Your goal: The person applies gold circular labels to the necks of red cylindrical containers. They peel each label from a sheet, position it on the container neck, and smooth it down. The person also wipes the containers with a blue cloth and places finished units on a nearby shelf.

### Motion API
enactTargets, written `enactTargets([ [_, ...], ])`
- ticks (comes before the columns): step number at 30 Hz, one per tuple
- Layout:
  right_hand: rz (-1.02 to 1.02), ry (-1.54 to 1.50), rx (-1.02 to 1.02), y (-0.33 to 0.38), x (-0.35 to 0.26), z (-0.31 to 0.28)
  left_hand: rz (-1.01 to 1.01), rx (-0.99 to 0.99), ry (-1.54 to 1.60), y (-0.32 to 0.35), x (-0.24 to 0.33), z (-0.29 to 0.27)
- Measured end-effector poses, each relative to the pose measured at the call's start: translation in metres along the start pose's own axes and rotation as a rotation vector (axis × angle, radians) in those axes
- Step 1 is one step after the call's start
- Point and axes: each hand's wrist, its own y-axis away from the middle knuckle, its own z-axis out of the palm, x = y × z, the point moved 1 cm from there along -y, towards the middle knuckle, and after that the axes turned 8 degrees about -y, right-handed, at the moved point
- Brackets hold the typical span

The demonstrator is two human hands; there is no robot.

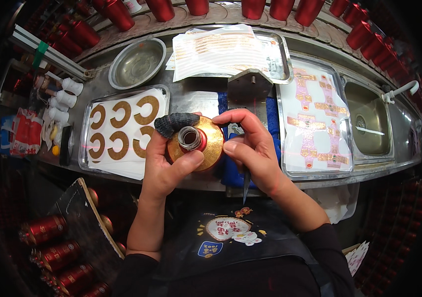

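A red bottle (203,144) with an open threaded neck faces up at me, a gold ring-shaped label (212,133) round its shoulder. My left hand (169,161) is closed round its left side, thumb on the label by the neck. Dark knitted covering wraps that hand's fingers. At the bottle's right edge, my right hand (253,153) has its forefinger and thumb against the label's rim. A slim pointed metal tool (246,184) sticks down from under my right palm; its upper part is hidden. Matching gold C-shaped labels (118,145) lie on a white sheet at left.
The labels' metal tray (86,119) is beside a round metal bowl (137,63). Striped label sheets (216,52) lie at the back. A metal bracket (250,86) stands behind the bottle. Right are a tray of pink-gold labels (314,168) and a sink (369,119). Red bottles (117,15) line the back.
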Motion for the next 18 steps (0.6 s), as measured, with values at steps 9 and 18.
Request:
enactTargets([
  [9, 0.013, -0.043, 0.06, 0.0023, 0.0017, -0.0006, 0.026, -0.05, 0.086, -0.0001, -0.0008, -0.0025],
  [18, 0.013, -0.176, 0.03, 0.0065, 0.0028, -0.0042, -0.016, 0.005, 0.006, 0.0005, 0.0003, 0.0002],
])
